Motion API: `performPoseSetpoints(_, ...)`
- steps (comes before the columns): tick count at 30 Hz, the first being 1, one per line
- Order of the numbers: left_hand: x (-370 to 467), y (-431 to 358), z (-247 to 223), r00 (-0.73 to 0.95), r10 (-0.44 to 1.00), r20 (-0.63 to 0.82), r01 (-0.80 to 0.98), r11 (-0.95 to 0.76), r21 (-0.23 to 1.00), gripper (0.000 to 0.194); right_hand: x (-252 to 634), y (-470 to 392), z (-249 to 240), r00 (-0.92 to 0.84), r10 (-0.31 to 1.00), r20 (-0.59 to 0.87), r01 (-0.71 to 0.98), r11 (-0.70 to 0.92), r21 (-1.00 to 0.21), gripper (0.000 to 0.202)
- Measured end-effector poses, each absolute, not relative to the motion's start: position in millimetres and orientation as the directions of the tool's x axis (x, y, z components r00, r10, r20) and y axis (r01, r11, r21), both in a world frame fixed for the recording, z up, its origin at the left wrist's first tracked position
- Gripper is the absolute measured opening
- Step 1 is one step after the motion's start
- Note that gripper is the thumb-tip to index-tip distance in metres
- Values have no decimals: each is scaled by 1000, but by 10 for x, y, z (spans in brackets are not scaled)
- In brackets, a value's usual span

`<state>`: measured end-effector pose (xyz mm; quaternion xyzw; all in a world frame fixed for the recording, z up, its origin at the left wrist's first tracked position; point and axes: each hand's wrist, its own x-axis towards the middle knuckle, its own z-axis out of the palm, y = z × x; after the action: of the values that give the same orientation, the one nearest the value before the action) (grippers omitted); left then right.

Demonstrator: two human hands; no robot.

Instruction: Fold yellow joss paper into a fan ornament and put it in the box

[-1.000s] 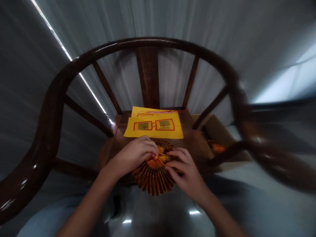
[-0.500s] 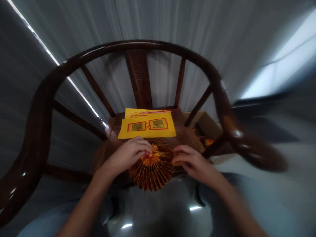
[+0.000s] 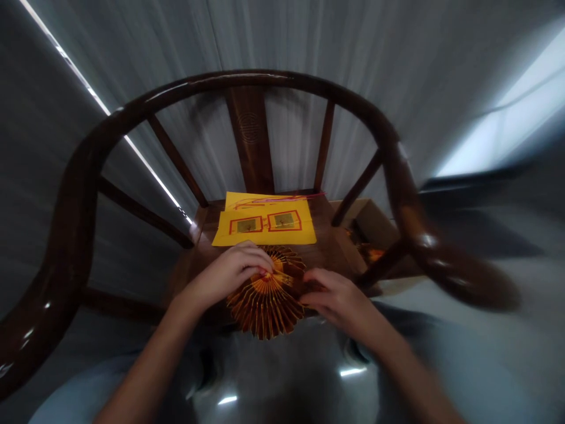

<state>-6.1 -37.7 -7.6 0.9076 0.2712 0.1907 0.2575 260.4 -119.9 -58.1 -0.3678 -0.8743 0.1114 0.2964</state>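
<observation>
A round pleated paper rosette (image 3: pixel 270 306), orange-brown with golden fold edges, lies partly over the front of the chair seat. My left hand (image 3: pixel 241 268) pinches it at its reddish centre from the left. On the opposite side my right hand (image 3: pixel 333 294) has its fingers bent around the rosette's right rim, gripping the pleats there. Just behind the rosette, sheets of yellow paper (image 3: pixel 220 237) rest on the seat, printed with red frames around two dull gold squares. Thin pink-red strips (image 3: pixel 282 200) lie across the rear sheet.
A dark wooden armchair (image 3: pixel 247 76) with a curved top rail surrounds the work on the left, back and right. Behind its right side stands a cardboard box (image 3: pixel 375 215) with orange items inside. Grey curtain-like folds (image 3: pixel 185 35) hang behind the chair.
My right hand has moved slightly left and the rosette's right rim has drawn in with it. My left hand stays at the centre. The view has shifted slightly.
</observation>
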Motion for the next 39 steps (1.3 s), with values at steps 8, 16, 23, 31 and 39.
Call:
performPoseSetpoints(8, -35, -348, -113, 774, 602, 196, 399, -705, 587, 16, 2585, -1242, -503, -595, 731, 335, 596, 680, -427, 18)
performPoseSetpoints(16, -21, -329, -107, 783, 594, 185, 396, -705, 588, 15, 2585, -1221, -594, -539, 776, 326, 574, 622, -532, 18)
performPoseSetpoints(23, -57, -333, -123, 774, 603, 196, 387, -694, 608, 15, 2566, -1213, -657, -483, 800, 356, 405, 565, -718, 16)
performPoseSetpoints(31, -79, -352, -118, 767, 601, 224, 367, -697, 616, 16, 2819, -1150, -706, -396, 852, 343, 460, 507, -729, 20)
performPoseSetpoints(39, -75, -383, -112, 757, 613, 225, 393, -702, 594, 16, 2844, -1169, -815, -449, 846, 287, 469, 497, -730, 19)
